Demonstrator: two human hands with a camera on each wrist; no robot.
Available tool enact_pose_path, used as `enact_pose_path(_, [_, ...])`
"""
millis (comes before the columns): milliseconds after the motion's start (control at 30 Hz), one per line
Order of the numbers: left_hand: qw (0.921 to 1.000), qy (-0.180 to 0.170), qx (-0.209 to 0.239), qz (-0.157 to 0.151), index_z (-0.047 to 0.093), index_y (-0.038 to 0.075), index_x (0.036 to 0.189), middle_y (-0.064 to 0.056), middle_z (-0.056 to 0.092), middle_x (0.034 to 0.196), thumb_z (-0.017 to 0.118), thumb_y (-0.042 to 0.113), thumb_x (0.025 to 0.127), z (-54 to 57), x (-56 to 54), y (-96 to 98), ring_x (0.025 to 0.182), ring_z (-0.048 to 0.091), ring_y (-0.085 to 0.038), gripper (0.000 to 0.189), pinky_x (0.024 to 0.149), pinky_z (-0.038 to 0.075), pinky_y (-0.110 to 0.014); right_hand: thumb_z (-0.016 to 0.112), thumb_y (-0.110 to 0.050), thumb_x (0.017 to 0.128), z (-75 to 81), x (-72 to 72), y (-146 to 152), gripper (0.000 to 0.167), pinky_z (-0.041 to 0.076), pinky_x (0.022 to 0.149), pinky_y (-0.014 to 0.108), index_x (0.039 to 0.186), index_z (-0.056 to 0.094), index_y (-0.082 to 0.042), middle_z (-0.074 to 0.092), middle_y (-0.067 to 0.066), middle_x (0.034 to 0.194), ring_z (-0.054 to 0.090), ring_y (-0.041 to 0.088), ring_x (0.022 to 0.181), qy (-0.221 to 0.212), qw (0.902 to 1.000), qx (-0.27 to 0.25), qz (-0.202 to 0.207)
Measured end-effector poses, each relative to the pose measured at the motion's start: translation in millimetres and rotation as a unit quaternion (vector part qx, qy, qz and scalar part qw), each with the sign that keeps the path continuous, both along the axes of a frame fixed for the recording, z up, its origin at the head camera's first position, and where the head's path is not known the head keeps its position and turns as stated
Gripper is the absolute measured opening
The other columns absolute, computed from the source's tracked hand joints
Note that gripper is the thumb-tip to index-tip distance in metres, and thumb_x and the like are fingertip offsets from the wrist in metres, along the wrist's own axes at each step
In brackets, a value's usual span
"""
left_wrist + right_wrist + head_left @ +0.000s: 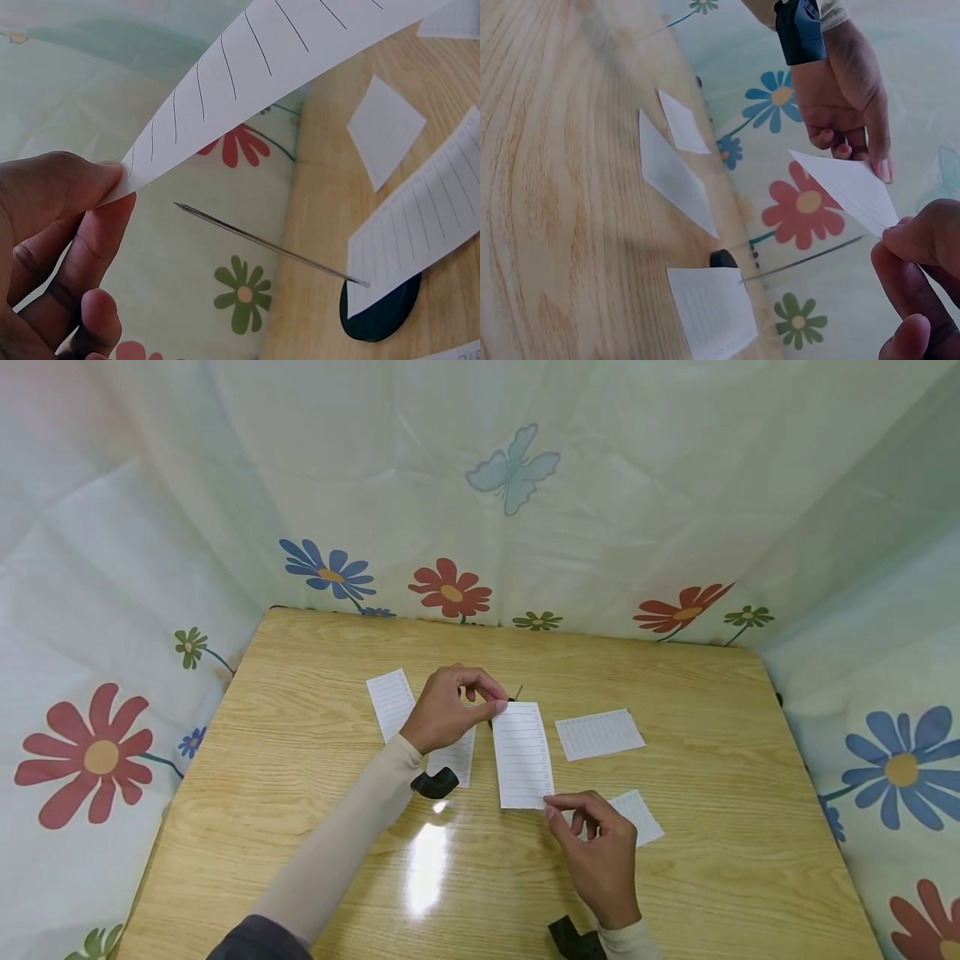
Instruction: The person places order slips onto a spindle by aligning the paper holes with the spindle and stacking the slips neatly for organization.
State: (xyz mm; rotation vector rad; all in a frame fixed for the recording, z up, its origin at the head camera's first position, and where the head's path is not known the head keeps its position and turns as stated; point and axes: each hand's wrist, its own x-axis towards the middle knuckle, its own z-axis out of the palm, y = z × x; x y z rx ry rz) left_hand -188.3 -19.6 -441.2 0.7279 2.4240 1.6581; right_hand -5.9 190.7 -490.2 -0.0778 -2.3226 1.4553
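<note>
Left fingers (478,677), right fingers (580,800) in pinches

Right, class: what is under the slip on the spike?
Under the slip, part of a dark base shows past its edges; the spike rises above. The slip hides the rest of the base and the spike's foot.

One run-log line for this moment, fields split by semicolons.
left hand: pinches lined slip; right hand: pinches same slip; spike: through another slip; table: more slips
</note>
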Motion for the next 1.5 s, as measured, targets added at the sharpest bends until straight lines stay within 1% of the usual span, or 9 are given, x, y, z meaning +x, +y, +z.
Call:
enact_pose_path(200, [1.0,0.005,-0.007,0.001,0.083,0.021,0.096,0.007,0.077,0.089,0.08,0.022,0.096,1.5,-4.5,2.5,0.089,0.059,-0.019,0.003,0.081,0.044,-0.032,0.083,0.001,0.089,0.2,-2.9,3,0.022,0.034,0.052,0.024,0.096,0.083,-0.019,0.067,-0.005,0.073,0.048,0.008,0.061,-0.004,1.0,0.006,0.001])
enact_pose_path(367, [0.9999,0.01,-0.01,0.001,0.083,0.019,0.097,0.007,0.077,0.089,0.08,0.023,0.096,3.3,-7.4,4.2,0.089,0.059,-0.018,0.004,0.081,0.045,-0.032,0.082,0.002,0.089,0.2,-5.6,4,0.021,0.034,0.051,0.023,0.097,0.083,-0.018,0.067,0.0,0.072,0.048,0.008,0.06,-0.005,1.0,0.007,0.0])
enact_pose_path(467, [0.9998,0.012,-0.013,-0.001,0.083,0.02,0.097,0.008,0.077,0.089,0.08,0.023,0.096,4.3,-9.4,5.3,0.087,0.058,-0.017,0.005,0.081,0.044,-0.032,0.082,0.002,0.089,-0.4,-7.6,5,0.02,0.033,0.05,0.023,0.097,0.083,-0.017,0.066,0.0,0.072,0.048,0.008,0.059,-0.001,1.0,0.007,-0.004])
enact_pose_path(700, [0.9999,0.01,-0.013,-0.005,0.083,0.02,0.096,0.009,0.077,0.088,0.081,0.023,0.095,4.9,-16.5,9.2,0.089,0.061,-0.013,0.004,0.082,0.046,-0.032,0.081,-0.001,0.091,-0.6,-12.8,8,0.019,0.033,0.051,0.023,0.097,0.084,-0.019,0.069,-0.006,0.076,0.047,0.008,0.058,0.003,1.0,0.005,-0.007])
enact_pose_path(967, [0.9998,0.007,-0.012,-0.011,0.082,0.02,0.097,0.008,0.078,0.09,0.08,0.023,0.095,5.7,-22.1,13.5,0.089,0.064,-0.012,0.004,0.082,0.047,-0.03,0.081,0.001,0.091,1.8,-16.9,8,0.02,0.032,0.05,0.024,0.097,0.084,-0.019,0.068,-0.003,0.075,0.047,0.009,0.057,0.011,0.9998,-0.001,-0.016])
enact_pose_path(1200, [0.9998,0.005,-0.011,-0.014,0.082,0.018,0.098,0.006,0.078,0.091,0.08,0.024,0.096,4.9,-26.2,16.9,0.088,0.065,-0.012,0.007,0.081,0.046,-0.029,0.081,0.001,0.09,2.0,-19.8,10,0.02,0.032,0.05,0.024,0.096,0.084,-0.017,0.073,-0.003,0.083,0.047,0.009,0.058,0.01,0.9997,-0.006,-0.022])
enact_pose_path(1400, [0.9998,0.006,-0.005,-0.018,0.082,0.016,0.097,0.005,0.078,0.09,0.08,0.021,0.096,3.3,-30.0,20.0,0.086,0.066,-0.011,0.006,0.081,0.046,-0.028,0.081,0.004,0.089,0.4,-22.8,11,0.021,0.029,0.049,0.025,0.096,0.084,-0.016,0.075,0.003,0.083,0.045,0.01,0.056,0.02,0.9993,-0.018,-0.024])
enact_pose_path(1500, [0.9998,0.0,-0.005,-0.016,0.082,0.015,0.097,0.005,0.078,0.09,0.08,0.021,0.095,3.1,-32.2,21.9,0.086,0.066,-0.012,0.006,0.08,0.046,-0.028,0.081,0.004,0.089,-0.1,-24.6,12,0.021,0.029,0.049,0.026,0.096,0.084,-0.015,0.075,0.003,0.084,0.045,0.01,0.056,0.019,0.9992,-0.021,-0.028])
